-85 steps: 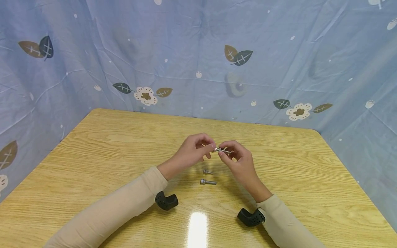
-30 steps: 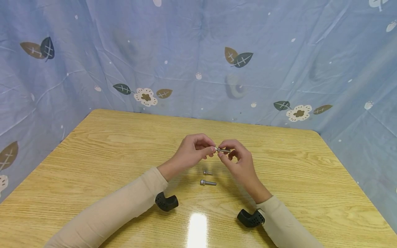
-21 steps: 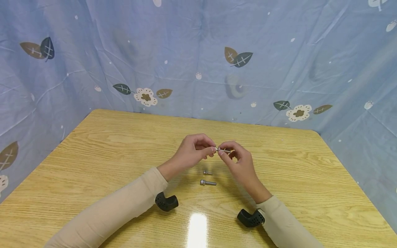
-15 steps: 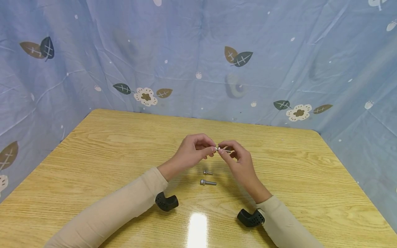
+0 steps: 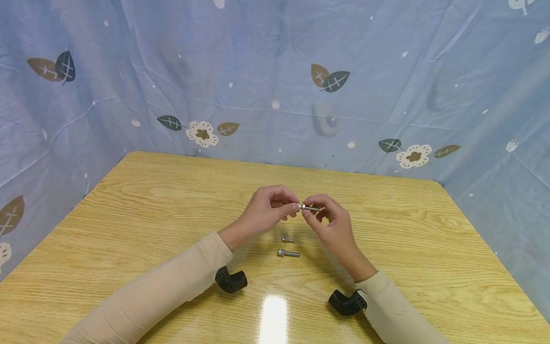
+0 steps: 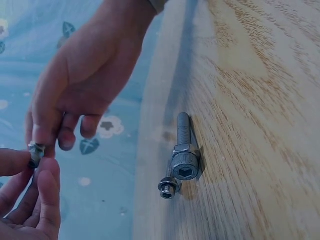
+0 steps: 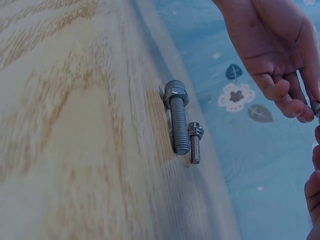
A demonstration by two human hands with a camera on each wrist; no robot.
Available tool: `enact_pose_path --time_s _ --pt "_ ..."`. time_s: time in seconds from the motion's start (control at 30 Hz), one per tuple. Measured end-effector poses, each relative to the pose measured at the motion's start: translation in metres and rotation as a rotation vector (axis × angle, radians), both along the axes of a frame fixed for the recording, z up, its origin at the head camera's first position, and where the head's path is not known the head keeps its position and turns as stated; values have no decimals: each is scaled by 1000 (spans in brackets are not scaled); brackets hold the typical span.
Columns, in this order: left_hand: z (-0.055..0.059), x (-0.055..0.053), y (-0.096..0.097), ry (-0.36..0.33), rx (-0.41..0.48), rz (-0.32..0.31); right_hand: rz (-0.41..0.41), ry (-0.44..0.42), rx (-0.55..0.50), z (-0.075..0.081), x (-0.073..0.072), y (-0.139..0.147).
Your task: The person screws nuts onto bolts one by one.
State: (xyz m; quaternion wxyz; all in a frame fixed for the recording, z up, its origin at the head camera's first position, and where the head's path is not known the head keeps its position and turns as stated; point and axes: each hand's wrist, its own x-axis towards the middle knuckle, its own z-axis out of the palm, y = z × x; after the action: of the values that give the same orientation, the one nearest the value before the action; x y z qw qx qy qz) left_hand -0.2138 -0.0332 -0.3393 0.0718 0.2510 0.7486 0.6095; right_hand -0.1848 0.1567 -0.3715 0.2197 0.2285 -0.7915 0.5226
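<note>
My left hand (image 5: 272,208) pinches the head end of a silvery bolt (image 5: 312,209) between thumb and fingertips, above the table; that end is mostly covered. The shank points right, towards my right palm. A small nut (image 5: 303,207) is on the bolt, close to the left fingertips. My right hand (image 5: 333,222) has its thumb and forefinger around this nut. In the left wrist view, the nut (image 6: 36,149) shows between both hands' fingertips. Below the hands lie a large socket-head bolt (image 5: 289,253) with a nut near its head and a smaller bolt (image 5: 288,239), also with a nut.
The hands work over a wood-grain table (image 5: 172,210). A blue curtain (image 5: 258,71) with leaf and flower prints hangs behind it and at both sides. Black wrist mounts (image 5: 230,279) are on both sleeves, and light glares off the table near its front.
My right thumb and forefinger have repeatedly parted and closed at the nut. The left hand keeps its pinch, and the two bolts on the table have stayed in place.
</note>
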Motion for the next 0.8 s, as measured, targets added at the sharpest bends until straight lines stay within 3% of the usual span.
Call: enact_pose_path --time_s 0.3,0.53,0.67,0.8 --pt "-1 1 -1 5 14 -20 -53 -90 48 1 2 0" --pt "-1 0 -1 1 15 -6 6 4 6 25 16 -12" --pt "0 0 -1 -9 20 -12 21 51 -16 12 6 -7" --pt "0 0 -1 -10 21 -16 12 13 -24 1 0 -1"
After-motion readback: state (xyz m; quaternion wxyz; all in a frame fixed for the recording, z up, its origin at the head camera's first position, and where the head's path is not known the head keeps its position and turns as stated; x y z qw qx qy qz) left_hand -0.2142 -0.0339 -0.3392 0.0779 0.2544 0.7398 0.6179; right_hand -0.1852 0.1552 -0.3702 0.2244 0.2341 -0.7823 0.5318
